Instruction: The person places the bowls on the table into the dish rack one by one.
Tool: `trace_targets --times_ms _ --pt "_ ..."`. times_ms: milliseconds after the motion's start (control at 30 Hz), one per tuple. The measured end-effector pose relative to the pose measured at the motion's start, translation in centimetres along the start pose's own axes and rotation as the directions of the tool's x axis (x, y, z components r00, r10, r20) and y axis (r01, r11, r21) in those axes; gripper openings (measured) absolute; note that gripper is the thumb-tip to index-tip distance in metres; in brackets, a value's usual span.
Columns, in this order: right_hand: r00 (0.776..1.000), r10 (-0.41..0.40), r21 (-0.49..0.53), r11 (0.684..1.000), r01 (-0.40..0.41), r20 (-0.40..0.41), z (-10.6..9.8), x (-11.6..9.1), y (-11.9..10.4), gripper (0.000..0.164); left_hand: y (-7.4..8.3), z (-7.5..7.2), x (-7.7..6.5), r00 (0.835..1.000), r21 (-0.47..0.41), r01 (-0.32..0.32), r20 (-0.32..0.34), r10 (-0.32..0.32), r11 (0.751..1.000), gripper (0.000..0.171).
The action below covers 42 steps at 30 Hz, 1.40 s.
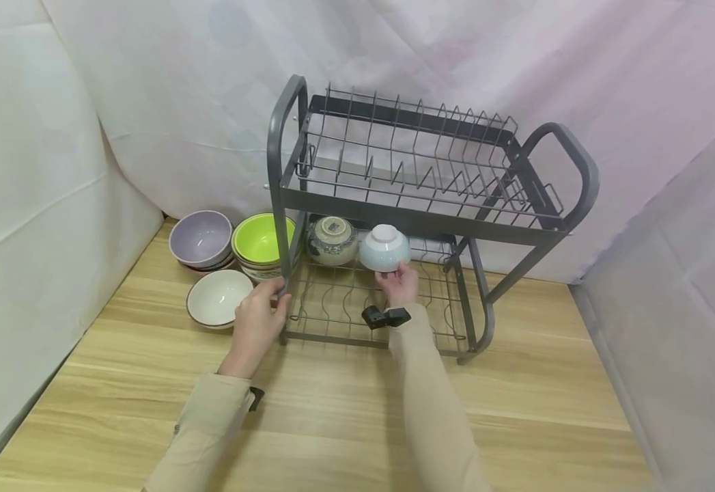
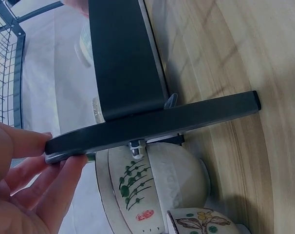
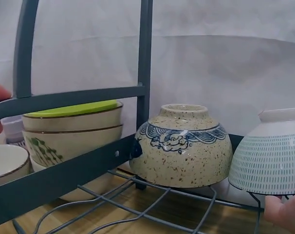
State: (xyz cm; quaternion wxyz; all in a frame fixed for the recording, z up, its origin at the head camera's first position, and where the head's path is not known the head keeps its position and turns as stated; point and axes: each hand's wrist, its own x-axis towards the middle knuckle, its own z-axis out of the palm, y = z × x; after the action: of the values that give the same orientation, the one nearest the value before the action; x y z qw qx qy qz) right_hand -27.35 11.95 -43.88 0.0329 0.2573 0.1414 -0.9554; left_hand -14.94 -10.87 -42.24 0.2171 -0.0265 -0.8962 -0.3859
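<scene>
My right hand [image 1: 400, 285] holds a light blue and white bowl [image 1: 385, 249] by its near rim, upside down over the lower shelf of the dark grey dish rack [image 1: 412, 210]. In the right wrist view the bowl has rows of small dashes, and a fingertip [image 3: 284, 214] shows at its rim. Just left of it, a speckled bowl [image 3: 184, 148] with a blue wave pattern sits inverted on the shelf wires. With thumb and fingers, my left hand [image 1: 255, 326] pinches the rack's left front frame bar [image 2: 103, 130].
Left of the rack stand stacked bowls with a lime green bowl [image 1: 260, 238] on top, a stack topped by a purple-grey bowl [image 1: 201, 238], and a white bowl [image 1: 218, 298]. Overhead, the rack's upper wire shelf [image 1: 403, 147] spans the work. Behind hangs white cloth [image 1: 209, 89].
</scene>
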Motion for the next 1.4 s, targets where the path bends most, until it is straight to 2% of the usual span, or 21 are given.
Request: trace_targets --times_ms 233,400,600,667,767,900,967,1133,1333,1400 --pt "0.999 0.001 -0.116 0.993 -0.007 -0.045 1.0 0.9 -0.5 0.047 0.0 0.0 0.0 1.0 0.004 -0.005 -0.002 0.005 1.0 0.025" --pt "0.999 -0.024 -0.213 0.977 0.014 -0.044 1.5 0.9 -0.8 0.048 0.1 0.1 -0.2 1.0 -0.004 -0.017 -0.007 0.017 1.0 0.026" --pt "0.996 -0.039 -0.244 0.97 0.019 -0.08 2.2 0.8 -0.9 0.047 0.1 0.2 -0.3 0.999 0.006 -0.024 -0.023 0.024 1.0 0.026" --pt "0.993 -0.062 -0.288 0.957 0.03 -0.102 2.4 0.8 -0.9 0.045 0.1 0.2 -0.2 1.0 0.009 -0.022 -0.022 0.022 1.0 0.026" --pt "0.978 -0.14 -0.425 0.903 0.063 -0.152 2.6 0.9 -1.1 0.041 0.1 0.2 -0.2 0.999 0.013 -0.022 -0.024 0.023 1.0 0.026" --pt "0.953 -0.228 -0.627 0.777 0.055 -0.199 2.7 1.0 -1.4 0.036 0.1 0.1 -0.2 0.999 0.018 -0.026 -0.032 0.026 1.0 0.026" --pt "0.951 -0.239 -0.677 0.734 0.046 -0.195 2.7 0.9 -1.6 0.038 0.0 0.1 -0.2 0.999 0.016 -0.025 -0.035 0.025 1.0 0.026" --pt "0.95 -0.271 -0.75 0.658 0.066 -0.154 2.3 0.5 -1.8 0.037 -0.1 0.2 -0.3 1.0 0.015 -0.013 -0.029 0.013 1.0 0.027" --pt "0.924 -0.365 -0.827 0.549 0.119 -0.11 1.7 0.3 -1.9 0.03 -0.1 0.4 -0.3 0.999 0.017 -0.027 -0.04 0.027 1.0 0.027" --pt "0.913 -0.395 -0.858 0.499 0.123 -0.099 1.6 0.3 -2.0 0.025 0.0 0.4 -0.3 0.999 0.018 -0.028 -0.04 0.029 0.999 0.027"
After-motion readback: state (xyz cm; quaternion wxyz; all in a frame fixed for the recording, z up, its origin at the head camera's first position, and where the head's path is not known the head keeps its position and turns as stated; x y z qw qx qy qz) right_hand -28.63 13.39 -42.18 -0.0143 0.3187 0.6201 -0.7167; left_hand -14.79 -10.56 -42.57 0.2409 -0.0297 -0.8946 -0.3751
